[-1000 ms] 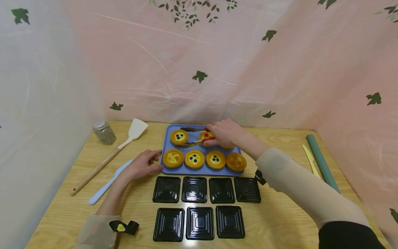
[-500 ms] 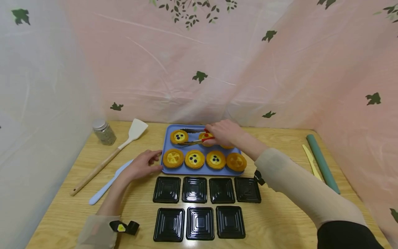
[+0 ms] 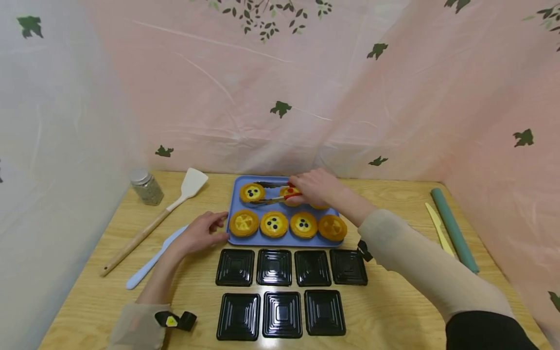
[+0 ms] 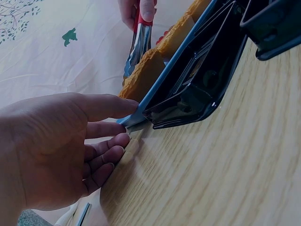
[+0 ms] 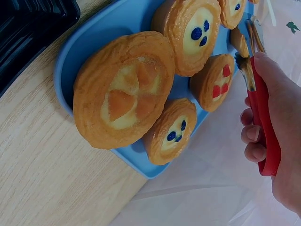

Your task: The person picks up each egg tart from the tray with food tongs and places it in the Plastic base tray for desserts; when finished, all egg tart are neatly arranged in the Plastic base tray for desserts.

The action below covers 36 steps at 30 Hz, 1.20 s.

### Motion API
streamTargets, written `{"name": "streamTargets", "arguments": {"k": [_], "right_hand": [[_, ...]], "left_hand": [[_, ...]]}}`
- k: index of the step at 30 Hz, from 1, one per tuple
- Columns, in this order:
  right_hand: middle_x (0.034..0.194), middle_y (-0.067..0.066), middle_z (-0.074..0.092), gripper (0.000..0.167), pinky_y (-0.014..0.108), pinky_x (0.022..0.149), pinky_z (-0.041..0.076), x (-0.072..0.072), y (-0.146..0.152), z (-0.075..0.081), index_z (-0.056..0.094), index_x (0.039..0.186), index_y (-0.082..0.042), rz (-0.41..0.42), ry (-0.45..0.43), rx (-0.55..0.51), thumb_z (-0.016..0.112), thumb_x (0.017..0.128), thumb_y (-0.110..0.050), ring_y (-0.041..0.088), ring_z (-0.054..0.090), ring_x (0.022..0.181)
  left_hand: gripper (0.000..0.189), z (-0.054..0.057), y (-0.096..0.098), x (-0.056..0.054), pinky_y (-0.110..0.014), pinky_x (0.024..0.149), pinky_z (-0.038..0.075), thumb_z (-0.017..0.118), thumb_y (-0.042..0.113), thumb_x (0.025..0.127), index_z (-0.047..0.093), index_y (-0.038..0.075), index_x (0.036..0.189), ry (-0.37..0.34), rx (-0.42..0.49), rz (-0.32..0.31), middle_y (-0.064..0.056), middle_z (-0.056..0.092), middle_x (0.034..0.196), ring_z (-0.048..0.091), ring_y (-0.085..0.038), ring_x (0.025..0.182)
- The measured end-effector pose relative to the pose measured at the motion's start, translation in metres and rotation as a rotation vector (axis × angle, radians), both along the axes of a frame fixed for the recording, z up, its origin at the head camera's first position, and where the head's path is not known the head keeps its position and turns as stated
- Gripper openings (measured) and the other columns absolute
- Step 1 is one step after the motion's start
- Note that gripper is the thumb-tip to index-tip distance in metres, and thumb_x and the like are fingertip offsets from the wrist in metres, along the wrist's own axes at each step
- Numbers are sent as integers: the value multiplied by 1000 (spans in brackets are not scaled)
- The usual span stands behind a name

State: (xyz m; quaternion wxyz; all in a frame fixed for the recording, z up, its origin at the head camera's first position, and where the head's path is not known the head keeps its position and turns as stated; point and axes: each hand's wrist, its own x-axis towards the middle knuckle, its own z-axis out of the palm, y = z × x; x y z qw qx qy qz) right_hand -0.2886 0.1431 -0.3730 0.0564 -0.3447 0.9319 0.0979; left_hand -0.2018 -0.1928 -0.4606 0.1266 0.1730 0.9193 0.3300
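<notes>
My right hand (image 3: 317,187) grips red-handled tongs (image 3: 280,199) over the back row of a blue tray (image 3: 280,240). The tongs' arms stand apart, tips on either side of a berry-topped tart (image 3: 252,193) at the back left. I cannot tell whether they touch it. A red-topped tart (image 5: 214,84) is partly hidden under the tongs in the head view. In front are a fruit-topped tart (image 3: 243,223), two blueberry-topped tarts (image 3: 273,224) and a browner tart (image 5: 122,89). My left hand (image 4: 61,141) touches the tray's front left corner with thumb and index finger, other fingers loosely bent.
Black square plastic trays (image 3: 274,267) stand in two rows before the tray. A white spatula (image 3: 192,183), a pale blue knife (image 3: 150,262) and a glass jar (image 3: 148,187) are at left. A yellow knife (image 3: 439,228) and a green roller (image 3: 455,231) lie at right.
The tongs' near arm has shifted slightly to the right since the oldest frame. Both hands stay almost still, and the tarts have not moved.
</notes>
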Motion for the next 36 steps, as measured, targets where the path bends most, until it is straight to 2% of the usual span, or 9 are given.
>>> {"name": "streamTargets", "arguments": {"k": [9,18,25,32,36], "right_hand": [[91,-2,64,58,31,60,37,0,0,-1,65,124,-14,6,-8,-2,53,99,-65,20,54,70],[88,-2,62,54,33,62,38,-2,0,0,66,116,-15,4,8,-24,54,98,-65,21,54,70],[92,-1,67,57,33,62,40,-3,2,-1,65,124,-16,-9,-7,-13,53,98,-65,21,55,70],[100,3,75,56,38,68,52,-2,8,10,67,124,-13,-20,8,-65,57,98,-62,21,63,72],[103,3,75,56,40,71,51,4,15,20,66,125,-14,-41,5,-95,59,97,-62,22,62,74]], "left_hand": [[65,1,0,2,-38,90,46,73,25,94,50,-3,149,-3,-2,4,-14,63,114,56,-22,100],[66,3,2,0,-36,88,46,73,25,94,49,-3,149,-9,4,11,-14,62,113,54,-22,99],[67,-1,1,1,-36,89,46,73,26,94,49,-4,149,-12,11,4,-15,62,115,55,-23,100],[66,0,2,1,-37,89,47,73,25,93,50,-4,148,6,5,9,-16,63,114,56,-24,99],[66,0,1,2,-37,88,47,74,26,93,51,-5,147,7,5,5,-15,63,113,56,-23,98]]}}
